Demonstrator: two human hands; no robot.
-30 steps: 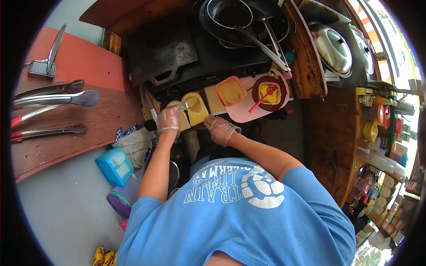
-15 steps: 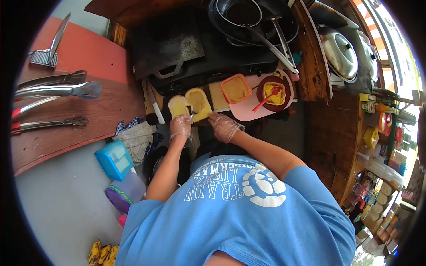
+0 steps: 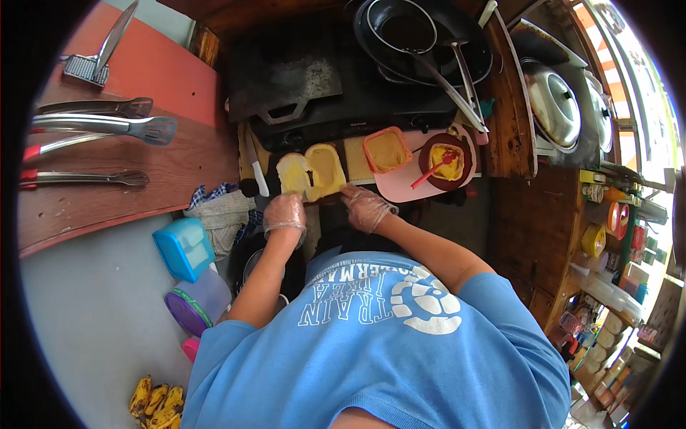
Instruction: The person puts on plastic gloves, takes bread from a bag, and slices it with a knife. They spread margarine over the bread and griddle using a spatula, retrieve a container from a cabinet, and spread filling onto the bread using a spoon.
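Two slices of bread lie side by side in front of the stove. The left bread slice (image 3: pixel 292 174) has a pale yellow spread on it; the right bread slice (image 3: pixel 329 170) carries a tan spread. My left hand (image 3: pixel 285 212), in a clear plastic glove, is closed at the near edge of the left slice; what its fingers hold is hidden. My right hand (image 3: pixel 369 208), also gloved, pinches the near right corner of the right slice. Close by are an orange-rimmed tub (image 3: pixel 386 149) of tan spread and a bowl (image 3: pixel 464 170) of yellow spread with a red spoon (image 3: pixel 432 170).
A black stove (image 3: pixel 357 118) with a griddle plate (image 3: pixel 286 79) and pans (image 3: pixel 400 32) stands behind the bread. A white-handled knife (image 3: pixel 260 179) lies left of it. Tongs (image 3: pixel 107 125) rest on the wooden counter (image 3: pixel 93 207). Below are a blue container (image 3: pixel 184 254) and bananas (image 3: pixel 156 404).
My left hand has drawn back slightly toward me and left from the bread, and the metal tip seen by its fingers no longer shows. My right hand stays at the corner.
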